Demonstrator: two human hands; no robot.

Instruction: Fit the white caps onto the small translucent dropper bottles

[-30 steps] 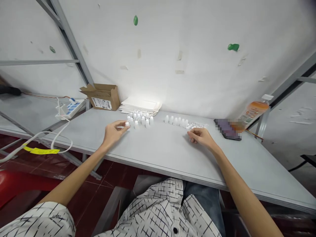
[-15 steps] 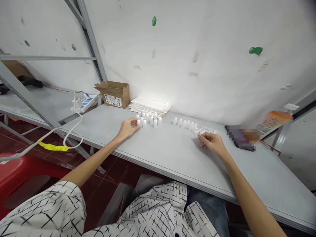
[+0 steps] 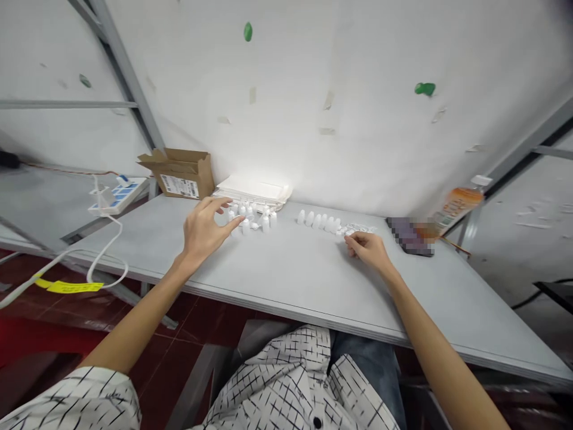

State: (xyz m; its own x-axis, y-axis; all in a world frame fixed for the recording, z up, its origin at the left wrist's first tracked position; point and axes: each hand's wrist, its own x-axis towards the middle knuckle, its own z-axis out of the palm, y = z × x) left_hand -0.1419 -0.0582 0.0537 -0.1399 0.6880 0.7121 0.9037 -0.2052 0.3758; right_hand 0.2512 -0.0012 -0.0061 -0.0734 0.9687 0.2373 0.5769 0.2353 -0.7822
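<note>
So there's a cardboard box [image 3: 181, 179] and white sheets [image 3: 250, 190] beyond the left hand [image 3: 203, 233], capped bottles [image 3: 265, 224] just beside it, plus small parts [image 3: 358, 229] right by the right hand [image 3: 367, 246]. Left thumb and fingers are spread apart; right fingers curl, can't tell if closed. Half a second ago the left was pinching a bottle.

Before you are one cardboard box [image 3: 181, 173], one drink bottle [image 3: 459, 204], one phone [image 3: 408, 237] and one power strip [image 3: 120, 194]; the small white bottles [image 3: 265, 224] overlap too much to count.

Workshop-like bench [image 3: 286, 263] with metal framing [image 3: 129, 77].
</note>
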